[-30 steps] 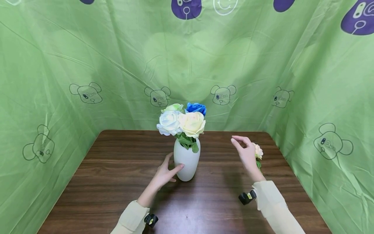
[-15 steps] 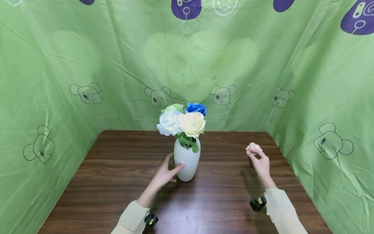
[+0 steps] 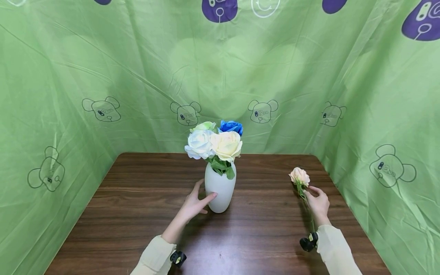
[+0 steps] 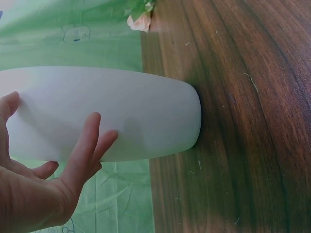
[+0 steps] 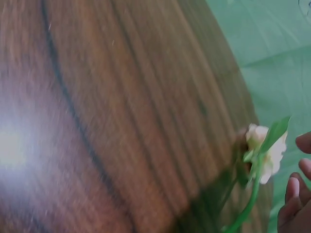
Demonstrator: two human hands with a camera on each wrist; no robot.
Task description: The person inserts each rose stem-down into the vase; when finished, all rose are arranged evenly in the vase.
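Note:
A white vase (image 3: 221,191) stands upright on the wooden table, holding a blue rose (image 3: 231,127), a cream rose (image 3: 226,146), a pale blue-white rose (image 3: 198,144) and a light green flower (image 3: 205,126). My left hand (image 3: 191,204) holds the vase's left side, thumb across its front; in the left wrist view its fingers (image 4: 87,141) touch the white wall. To the right lies a peach-pink flower (image 3: 300,176) with a green stem (image 5: 252,201). Beside that stem is my right hand (image 3: 319,202), fingers loosely bent; the right wrist view shows a gap between fingertips and stem.
Dark brown wood-grain table (image 3: 144,191) lies under everything. Green printed cloth (image 3: 220,76) hangs behind and along both sides, close to the table's edges. A small black camera (image 3: 308,242) sits on the right wrist and another black camera (image 3: 178,259) on the left.
My right hand has moved right and toward me, first over the peach-pink flower's head, now down beside its stem. My left hand and the vase have stayed in place.

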